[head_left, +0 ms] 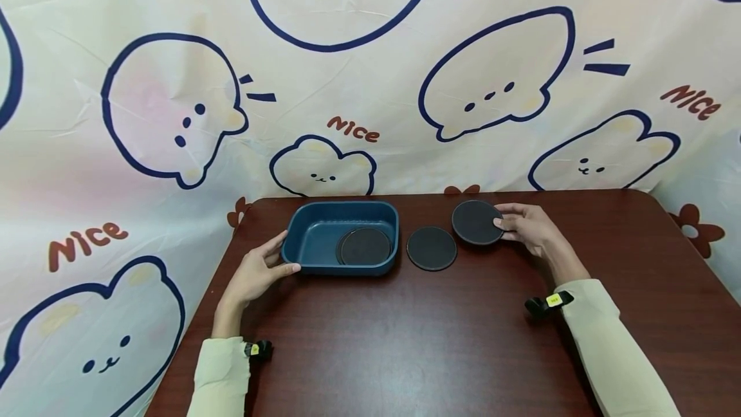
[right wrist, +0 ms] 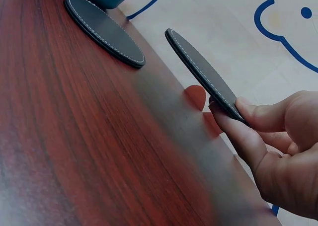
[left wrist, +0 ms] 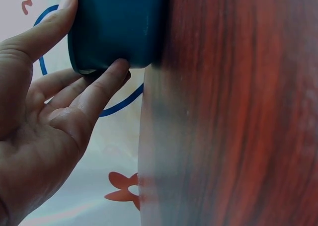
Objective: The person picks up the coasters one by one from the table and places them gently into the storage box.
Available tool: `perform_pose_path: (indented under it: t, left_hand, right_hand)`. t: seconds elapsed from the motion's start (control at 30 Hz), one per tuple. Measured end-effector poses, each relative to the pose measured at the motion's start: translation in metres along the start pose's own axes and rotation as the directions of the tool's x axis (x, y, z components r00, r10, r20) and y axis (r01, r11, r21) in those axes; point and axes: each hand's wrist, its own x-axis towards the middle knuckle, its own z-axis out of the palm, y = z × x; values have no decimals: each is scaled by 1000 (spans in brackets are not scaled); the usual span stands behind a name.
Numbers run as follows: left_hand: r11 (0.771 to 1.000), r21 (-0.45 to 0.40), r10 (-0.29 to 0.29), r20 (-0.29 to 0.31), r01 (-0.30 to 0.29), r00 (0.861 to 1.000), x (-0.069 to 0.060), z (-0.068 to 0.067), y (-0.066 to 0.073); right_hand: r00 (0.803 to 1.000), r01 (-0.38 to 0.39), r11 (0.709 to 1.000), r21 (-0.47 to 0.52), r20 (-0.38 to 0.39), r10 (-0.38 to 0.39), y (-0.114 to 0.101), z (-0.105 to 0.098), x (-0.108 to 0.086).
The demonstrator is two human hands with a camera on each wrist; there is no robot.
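Observation:
My right hand (head_left: 529,227) pinches a round black coaster (head_left: 476,222) by its right edge, thumb on top and fingers beneath. In the right wrist view this coaster (right wrist: 203,72) is tilted and held off the table, with pale stitching round its rim. A second black coaster (head_left: 431,248) lies flat on the table to its left. My left hand (head_left: 257,272) grips the left end of a blue rectangular tray (head_left: 309,237), thumb and fingers spread round its front left corner. Inside the tray, at the right, lies a black coaster (head_left: 366,246); whether others are under it I cannot tell.
The dark brown wooden table (head_left: 405,340) ends just behind the tray and coasters. A pale cloth (head_left: 393,95) with cartoon prints hangs behind the table and along its left side.

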Motion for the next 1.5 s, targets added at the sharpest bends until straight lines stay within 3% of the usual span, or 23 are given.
perform_pose_path:
  t: [0.43, 1.5]
  left_hand:
    - [1000, -8, 1, 5, 0, 1000, 2, -1, -1]
    - [999, -32, -9, 7, 9, 1000, 0, -1, 1]
  right_hand:
    - [1000, -22, 998, 56, 7, 21, 2, 4, -10]
    - [998, 53, 995, 87, 22, -55, -15, 32, -24]
